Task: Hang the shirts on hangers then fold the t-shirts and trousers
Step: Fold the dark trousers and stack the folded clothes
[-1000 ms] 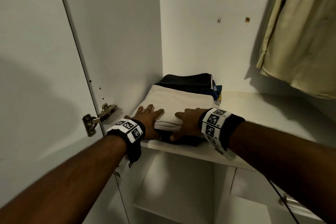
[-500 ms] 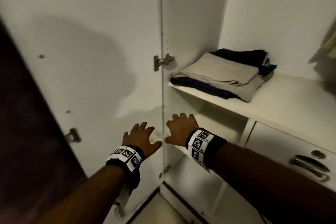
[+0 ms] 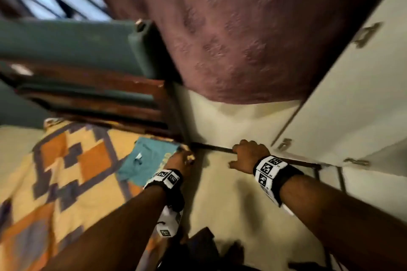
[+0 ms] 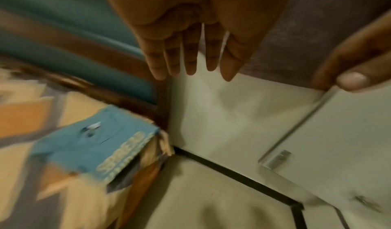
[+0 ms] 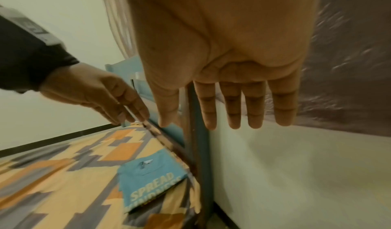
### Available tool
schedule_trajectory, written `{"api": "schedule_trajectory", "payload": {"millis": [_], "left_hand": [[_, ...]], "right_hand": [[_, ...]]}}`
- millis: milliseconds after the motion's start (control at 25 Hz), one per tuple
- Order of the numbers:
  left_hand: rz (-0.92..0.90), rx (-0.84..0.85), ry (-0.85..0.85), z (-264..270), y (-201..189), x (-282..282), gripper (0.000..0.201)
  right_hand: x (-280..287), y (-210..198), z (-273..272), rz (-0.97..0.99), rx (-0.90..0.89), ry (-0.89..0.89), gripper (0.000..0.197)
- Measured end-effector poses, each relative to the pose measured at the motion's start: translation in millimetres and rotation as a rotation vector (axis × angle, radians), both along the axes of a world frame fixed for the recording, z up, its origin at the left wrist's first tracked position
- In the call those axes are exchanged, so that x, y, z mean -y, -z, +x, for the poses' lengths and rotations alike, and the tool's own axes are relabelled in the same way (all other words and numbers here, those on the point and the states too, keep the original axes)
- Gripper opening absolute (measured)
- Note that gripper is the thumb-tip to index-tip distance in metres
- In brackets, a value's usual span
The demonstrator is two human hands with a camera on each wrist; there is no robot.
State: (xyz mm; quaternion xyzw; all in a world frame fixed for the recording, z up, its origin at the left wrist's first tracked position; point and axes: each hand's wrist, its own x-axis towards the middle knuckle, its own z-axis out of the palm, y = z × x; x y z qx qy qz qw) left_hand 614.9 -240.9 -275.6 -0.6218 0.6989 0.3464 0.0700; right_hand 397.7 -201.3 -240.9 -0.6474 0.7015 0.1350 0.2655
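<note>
A folded blue t-shirt (image 3: 148,161) with the print "SPREAD KINDNESS" lies at the corner of the bed, on an orange, yellow and grey patterned blanket (image 3: 72,174). The t-shirt also shows in the wrist views (image 4: 93,147) (image 5: 148,177). My left hand (image 3: 184,159) hovers over the bed's corner just right of the t-shirt, fingers straight (image 4: 190,62), holding nothing. My right hand (image 3: 244,156) hangs over the floor further right, fingers spread and straight (image 5: 230,113), empty too. All frames are motion-blurred.
A maroon curtain (image 3: 242,35) hangs ahead. The white wardrobe door (image 3: 352,99) with hinges stands at the right. A teal and brown wooden bed frame (image 3: 99,94) borders the bed. Cream floor (image 3: 237,204) lies below my hands, with something dark (image 3: 202,246) near the bottom edge.
My hands left the folded stack on the wardrobe shelf and dropped. The view swung left from the wardrobe to the bed corner with the blue t-shirt.
</note>
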Motion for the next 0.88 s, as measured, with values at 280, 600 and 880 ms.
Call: {"api": "schedule_trajectory", "payload": {"millis": [280, 600, 880], "left_hand": [[0.245, 0.000, -0.802, 264, 76, -51, 0.046], [0.327, -0.300, -0.968, 300, 153, 29, 0.040], [0.477, -0.575, -1.477, 275, 264, 79, 0.033]], "right_hand": [[54, 71, 190, 0.240, 0.201, -0.117, 0.041], [124, 148, 266, 0.276, 0.303, 0.043, 0.035], [246, 245, 301, 0.219, 0.328, -0.021, 0.046]]}}
